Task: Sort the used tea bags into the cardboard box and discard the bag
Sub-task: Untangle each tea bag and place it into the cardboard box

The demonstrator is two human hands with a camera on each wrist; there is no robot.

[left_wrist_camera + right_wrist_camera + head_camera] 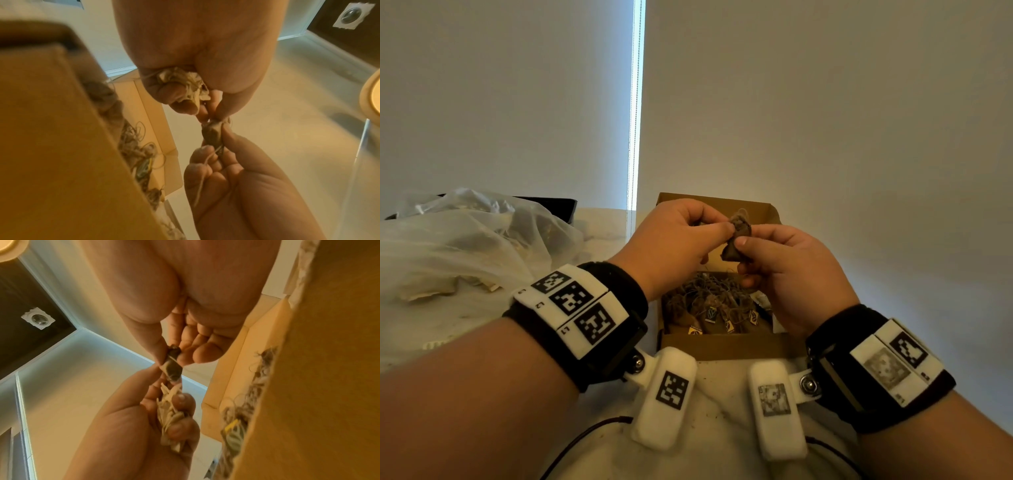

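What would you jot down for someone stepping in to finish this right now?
Left hand: pinches the top of a used tea bag, with crumpled paper scraps tucked under its other fingers.
Right hand: pinches the same tea bag lower down.
Both hold it above the open cardboard box, which already holds a pile of tea bags.
The plastic bag lies left of the box, with pale contents inside.
Left: drop this bag in, sort the rest, discard the plastic bag.
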